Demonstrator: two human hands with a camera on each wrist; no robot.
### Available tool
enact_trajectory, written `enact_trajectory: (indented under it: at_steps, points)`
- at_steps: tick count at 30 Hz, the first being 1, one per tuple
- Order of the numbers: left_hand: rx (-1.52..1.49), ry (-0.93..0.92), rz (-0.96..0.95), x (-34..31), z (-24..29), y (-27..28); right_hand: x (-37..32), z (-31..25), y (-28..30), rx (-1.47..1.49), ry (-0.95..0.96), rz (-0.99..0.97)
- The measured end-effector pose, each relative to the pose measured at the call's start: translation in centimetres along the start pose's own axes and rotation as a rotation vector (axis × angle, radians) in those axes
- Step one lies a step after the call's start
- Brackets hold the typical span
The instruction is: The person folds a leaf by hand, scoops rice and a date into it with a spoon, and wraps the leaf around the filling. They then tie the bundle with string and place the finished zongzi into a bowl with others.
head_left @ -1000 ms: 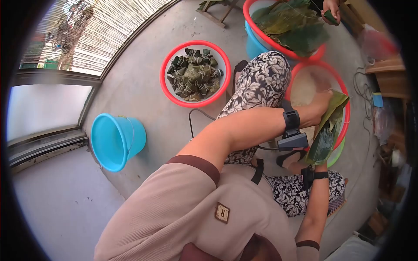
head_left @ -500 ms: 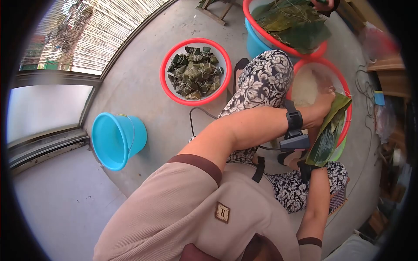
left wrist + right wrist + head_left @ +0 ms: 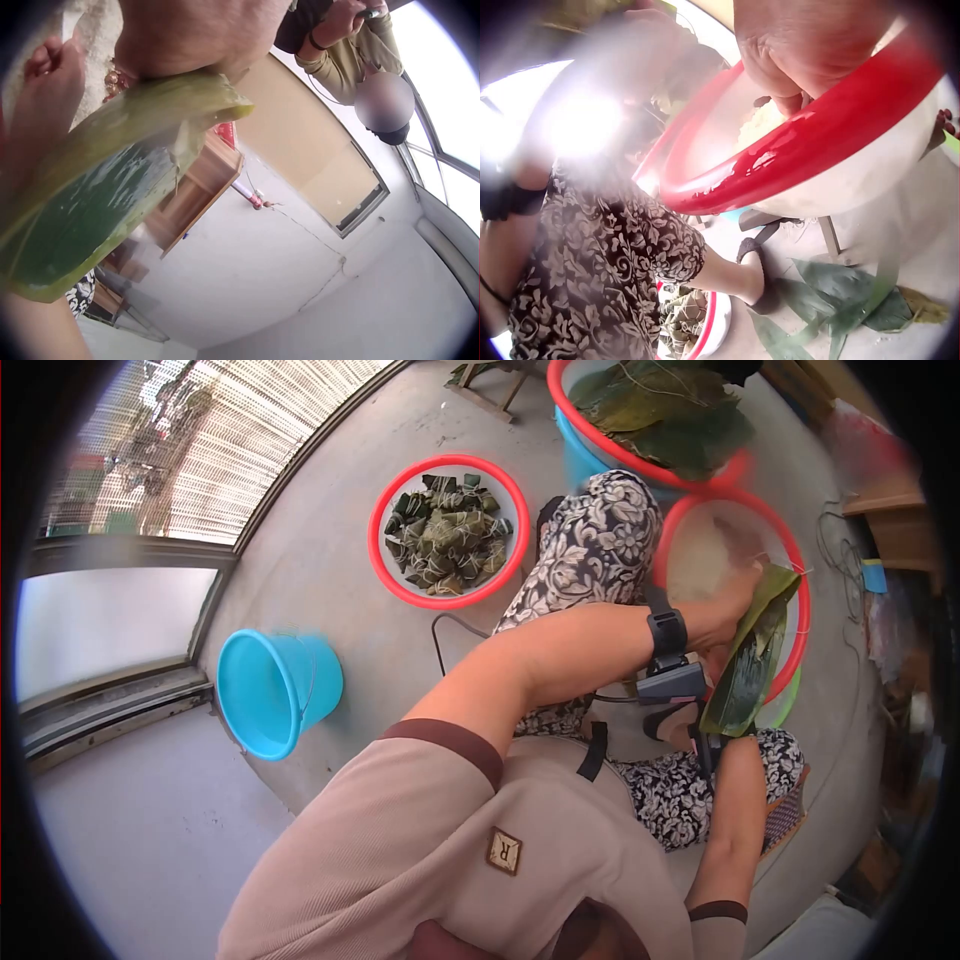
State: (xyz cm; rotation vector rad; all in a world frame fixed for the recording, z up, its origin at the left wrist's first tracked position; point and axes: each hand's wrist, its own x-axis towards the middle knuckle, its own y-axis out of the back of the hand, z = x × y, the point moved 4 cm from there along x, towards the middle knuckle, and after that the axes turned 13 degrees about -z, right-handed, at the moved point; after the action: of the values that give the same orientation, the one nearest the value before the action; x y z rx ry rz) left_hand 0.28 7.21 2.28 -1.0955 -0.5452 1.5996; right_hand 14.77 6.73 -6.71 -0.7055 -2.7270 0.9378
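Note:
In the head view my left hand grips one end of a long green leaf that hangs over the near side of a red-rimmed basin. The left wrist view shows this leaf folded lengthwise below my left hand. Largely covered by the leaf from above, my right hand is lower down. The right wrist view has my right hand over the basin's red rim, its fingers pointing down at pale rice; the fingertips are partly hidden.
Tied leaf parcels fill a red-rimmed basin on the floor. Beside it stands a blue bucket. Loose leaves lie in another basin at the top. Another person sits across, and a cable runs along the floor.
The other person's hand has left the top of the head view. My left hand keeps hold of the leaf, with only slight shifts of leaf and arms.

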Motion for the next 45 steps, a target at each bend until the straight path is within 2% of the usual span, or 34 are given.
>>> enact_trajectory:
  at_steps: [1, 2, 3, 4, 5, 7, 8, 9, 10, 11, 14, 16, 23, 26, 28, 35, 39, 41, 42, 43, 45]
  points:
    - [0.044, 0.009, -0.039, 2.1, -1.1, 1.3, -1.4, 2.3, 6.2, -0.084, -0.159, 0.159]
    - [-0.040, 0.026, -0.082, 1.9, -1.0, 1.4, -1.8, 3.1, 8.3, -0.252, -0.143, 0.151]
    - [-0.148, 0.113, -0.186, -0.2, 0.3, 0.1, -4.8, 0.2, 8.7, -0.284, -0.111, 0.214]
    - [-0.202, 0.161, -0.205, -1.1, 1.0, -0.2, -3.8, -0.6, 6.7, -0.257, -0.147, 0.262]
    - [-0.295, 0.133, -0.219, -1.7, 1.6, -0.8, -2.2, -1.4, 4.4, -0.219, -0.183, 0.304]
    - [-0.284, 0.123, -0.273, -1.4, 1.8, -0.3, -1.0, -2.4, -1.8, -0.109, -0.254, 0.366]
    - [-0.252, 0.133, -0.225, -2.2, 2.3, -0.5, 1.4, -3.2, -4.1, -0.044, -0.288, 0.385]
    - [-0.257, 0.121, -0.203, -2.5, 2.7, -0.4, 1.0, -4.7, -6.2, 0.024, -0.322, 0.399]
    - [-0.253, 0.136, -0.219, -2.3, 2.9, 0.2, 1.7, -3.1, -2.2, -0.157, -0.337, 0.357]
    - [-0.261, 0.119, -0.245, -2.0, 3.0, 0.9, 2.2, -4.3, -4.0, -0.205, -0.339, 0.573]
    - [-0.188, 0.042, -0.194, -1.5, 3.9, 2.5, 1.8, -3.7, -0.1, -0.235, -0.252, 0.549]
    - [-0.180, -0.015, -0.198, -1.8, 4.8, 2.9, 1.7, -4.9, -0.6, -0.229, -0.215, 0.535]
    - [-0.108, 0.034, -0.212, -0.3, 3.4, 5.7, 0.9, -8.2, -1.7, -0.251, -0.115, 0.558]
    - [-0.232, 0.101, -0.181, 0.1, 2.2, 6.0, 1.0, -9.7, -2.6, -0.267, -0.058, 0.528]
    - [-0.020, 0.100, -0.076, -0.4, 1.6, 5.8, 1.0, -10.6, -3.8, -0.276, -0.009, 0.532]
    - [0.037, 0.180, -0.136, -0.5, 0.0, 4.4, 1.4, -11.8, -6.9, -0.270, 0.014, 0.500]
    - [0.001, 0.220, -0.233, -0.3, -0.7, 4.1, 2.1, -11.5, -8.1, -0.499, 0.019, 0.476]
    - [-0.039, 0.214, -0.072, -1.6, -0.5, 2.7, 2.4, -12.3, -9.3, -1.137, 0.092, 0.551]
    - [-0.040, 0.214, -0.072, -1.5, -0.5, 2.8, 2.6, -12.5, -10.1, -1.460, 0.237, 0.533]
    - [-0.022, 0.212, -0.075, -1.4, -0.5, 2.9, 2.6, -12.3, -10.0, -1.460, 0.236, 0.533]
    - [-0.006, 0.213, -0.076, -1.3, -0.5, 3.0, 2.6, -12.0, -11.3, -1.807, 0.373, 0.443]
